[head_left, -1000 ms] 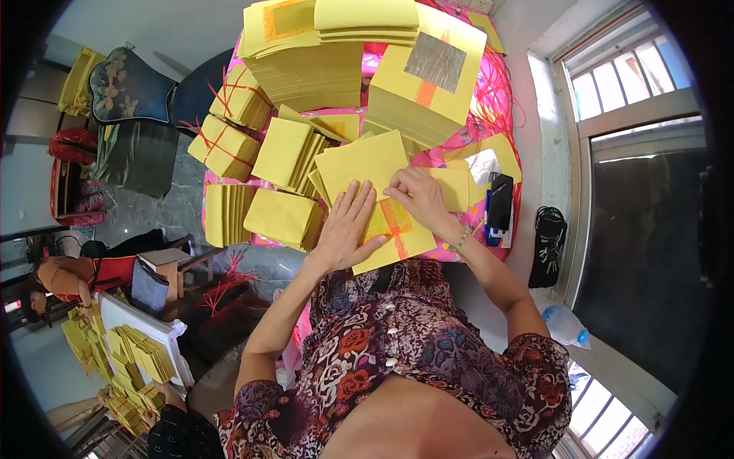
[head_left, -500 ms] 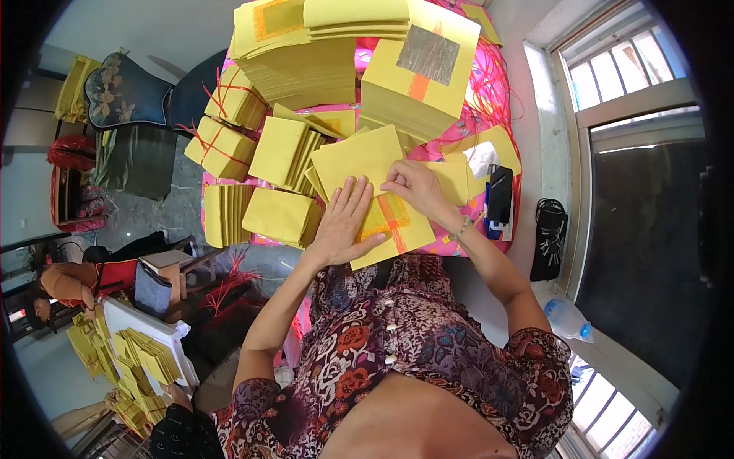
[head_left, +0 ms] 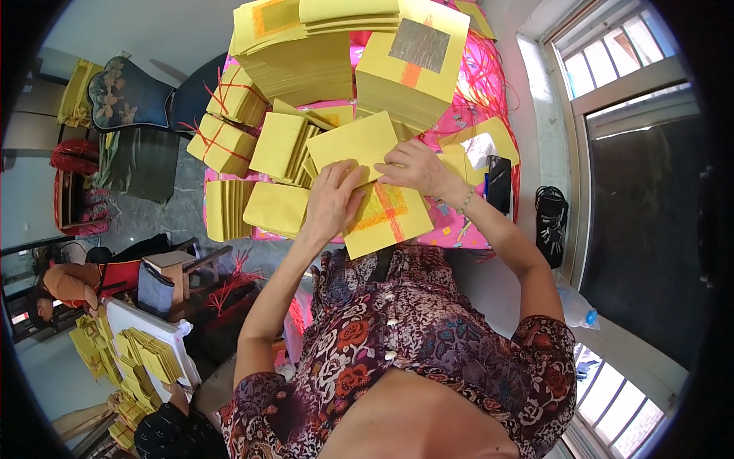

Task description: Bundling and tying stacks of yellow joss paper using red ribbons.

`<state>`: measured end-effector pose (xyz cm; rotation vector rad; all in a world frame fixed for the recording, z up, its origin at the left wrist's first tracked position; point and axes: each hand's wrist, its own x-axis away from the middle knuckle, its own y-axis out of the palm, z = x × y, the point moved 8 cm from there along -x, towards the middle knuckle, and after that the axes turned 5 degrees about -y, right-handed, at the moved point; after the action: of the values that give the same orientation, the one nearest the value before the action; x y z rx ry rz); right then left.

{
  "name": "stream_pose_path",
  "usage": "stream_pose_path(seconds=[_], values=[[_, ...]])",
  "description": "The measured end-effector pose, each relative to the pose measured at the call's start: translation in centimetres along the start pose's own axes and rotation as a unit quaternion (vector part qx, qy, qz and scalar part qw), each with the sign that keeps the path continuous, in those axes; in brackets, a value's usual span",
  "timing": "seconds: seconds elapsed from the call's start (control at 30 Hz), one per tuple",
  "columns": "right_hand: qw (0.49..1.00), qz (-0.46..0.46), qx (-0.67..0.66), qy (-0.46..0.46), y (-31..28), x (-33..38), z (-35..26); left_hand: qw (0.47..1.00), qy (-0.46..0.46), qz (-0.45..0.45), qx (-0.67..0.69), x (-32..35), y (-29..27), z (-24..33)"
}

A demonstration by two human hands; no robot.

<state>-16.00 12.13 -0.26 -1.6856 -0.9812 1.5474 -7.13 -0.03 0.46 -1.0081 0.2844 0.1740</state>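
Note:
In front of me lies a yellow paper sheet [head_left: 391, 236], with an orange patch and a red stripe across it. A plain yellow flap [head_left: 356, 142] lies above it, and a crease runs between my hands. With bent fingers, my left hand [head_left: 333, 200] grips the left side along this crease. At the crease's right end, my right hand [head_left: 417, 167] has its fingers curled in and pressed on the paper. Its thumb is mostly hidden. Left of the sheet sit folded yellow paper bundles [head_left: 277, 208], close to my left fingers.
Tall yellow paper stacks [head_left: 294, 69] stand at the far side of the pink table cover [head_left: 451, 229]. Red-tied bundles [head_left: 222, 145] lie left, red string [head_left: 485, 76] right. A phone [head_left: 498, 183] rests at the right edge. Someone's hand [head_left: 177, 398] is by another paper-covered table, lower left.
My left hand has slid up and its flat fingers have bent at the crease. My right hand has shifted slightly up and right. The view has tilted a little.

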Motion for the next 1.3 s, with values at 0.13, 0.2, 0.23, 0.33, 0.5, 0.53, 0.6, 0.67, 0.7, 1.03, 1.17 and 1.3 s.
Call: stream_pose_path(seconds=[0.13, 0.2, 0.23, 0.33, 0.5, 0.53, 0.6, 0.67, 0.7, 1.03, 1.17, 1.3], values=[[0.997, 0.052, -0.036, 0.05, -1.4, -0.5, 0.3, 0.999, 0.012, -0.002, -0.03, -0.3, 0.1, -0.7], [0.987, 0.085, -0.044, 0.126, -2.9, -0.9, 0.1, 0.994, 0.059, 0.076, -0.054, -0.5, -1.4, 0.1], [0.971, 0.12, -0.052, 0.199, -3.8, -0.6, 0.5, 0.99, 0.071, 0.106, -0.062, -0.8, -2.0, 0.5], [0.839, 0.205, -0.2, 0.462, -3.4, 3.1, 2.0, 0.984, 0.087, 0.141, -0.067, -1.3, -2.8, 1.4], [0.537, 0.166, -0.579, 0.591, -0.2, 7.8, 1.7, 0.988, 0.121, 0.095, -0.018, -1.2, -1.8, 4.3], [0.49, 0.163, -0.638, 0.571, 0.1, 8.3, 1.2, 0.988, 0.124, 0.094, -0.017, -1.1, -1.4, 4.7], [0.52, 0.172, -0.612, 0.571, -1.3, 9.5, 1.2, 0.99, 0.124, 0.071, 0.003, -1.3, -0.6, 5.2], [0.549, 0.178, -0.585, 0.569, -2.1, 11.1, 1.9, 0.991, 0.118, 0.063, -0.001, -1.1, -0.3, 4.9], [0.557, 0.205, -0.567, 0.572, -2.3, 13.0, 2.7, 0.991, 0.112, 0.072, -0.013, -1.1, -0.4, 4.8], [0.543, 0.269, -0.491, 0.626, 5.5, 29.4, 7.0, 0.993, -0.048, 0.02, 0.109, 3.2, 0.2, 3.5], [0.571, 0.247, -0.448, 0.641, 9.1, 30.4, 7.0, 0.987, -0.084, -0.017, 0.134, 4.3, 0.4, 4.1], [0.602, 0.22, -0.39, 0.661, 11.3, 32.1, 8.1, 0.987, -0.073, -0.031, 0.14, 4.4, 0.7, 4.7]])
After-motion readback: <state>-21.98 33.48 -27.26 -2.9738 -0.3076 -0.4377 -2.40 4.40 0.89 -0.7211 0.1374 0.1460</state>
